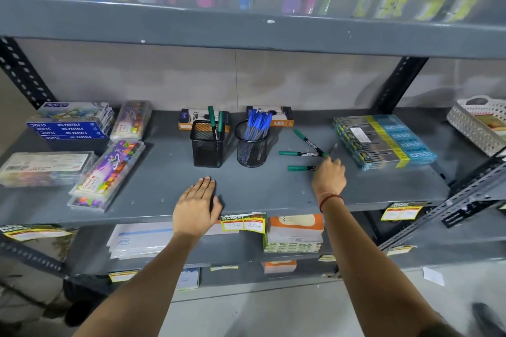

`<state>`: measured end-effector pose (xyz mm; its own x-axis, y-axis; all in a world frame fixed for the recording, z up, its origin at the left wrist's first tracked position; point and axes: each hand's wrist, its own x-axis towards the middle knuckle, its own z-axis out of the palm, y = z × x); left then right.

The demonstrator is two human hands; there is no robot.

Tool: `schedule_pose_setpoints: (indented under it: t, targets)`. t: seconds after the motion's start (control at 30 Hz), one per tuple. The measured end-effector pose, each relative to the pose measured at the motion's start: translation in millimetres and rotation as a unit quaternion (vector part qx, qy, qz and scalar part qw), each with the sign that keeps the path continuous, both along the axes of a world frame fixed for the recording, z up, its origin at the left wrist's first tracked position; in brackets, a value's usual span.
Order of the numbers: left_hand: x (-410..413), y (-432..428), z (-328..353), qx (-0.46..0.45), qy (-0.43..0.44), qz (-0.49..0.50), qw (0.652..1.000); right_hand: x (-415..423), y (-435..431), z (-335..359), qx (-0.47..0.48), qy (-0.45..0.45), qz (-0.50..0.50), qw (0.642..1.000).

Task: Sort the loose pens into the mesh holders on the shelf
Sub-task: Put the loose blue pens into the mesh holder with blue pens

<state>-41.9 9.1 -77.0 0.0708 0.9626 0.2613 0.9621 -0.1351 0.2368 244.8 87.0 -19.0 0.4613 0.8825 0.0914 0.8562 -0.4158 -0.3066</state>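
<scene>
Two black mesh holders stand mid-shelf. The square holder (206,148) has two green pens in it. The round holder (252,149) is full of blue pens. Three green pens lie loose to the right: a slanted one (308,142), a level one (298,153) and a nearer one (300,168). My right hand (329,175) reaches over the near ends of these pens, its fingers curled by the nearest pen; whether it grips one is hidden. My left hand (197,206) rests flat on the shelf's front, fingers apart, holding nothing.
The grey metal shelf (164,172) holds pastel boxes (71,124) and crayon packs (108,172) at left, two pen boxes behind the holders, a pack of pencil boxes (383,141) at right, and a white basket (479,120) at far right. Another shelf hangs low overhead.
</scene>
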Motion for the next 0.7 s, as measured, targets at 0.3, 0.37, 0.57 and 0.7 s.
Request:
schedule_pose_setpoints:
  t: [0.3,0.37,0.57,0.7]
  targets:
    - [-0.3,0.3,-1.3,0.001,-0.008,0.003,1.000,-3.3,4.8,46.0,0.240,0.137,-0.008,0.961]
    - [-0.4,-0.2,-1.5,0.002,-0.010,0.004,1.000,-10.7,9.6,74.3,0.325,0.196,0.025,0.925]
    - [0.1,0.7,-2.9,0.002,-0.013,0.005,1.000,-50.4,25.4,129.5,0.444,0.293,0.096,0.842]
    - [-0.1,0.3,-2.9,0.006,-0.014,0.001,1.000,-76.0,41.5,104.1,0.400,0.297,0.127,0.858]
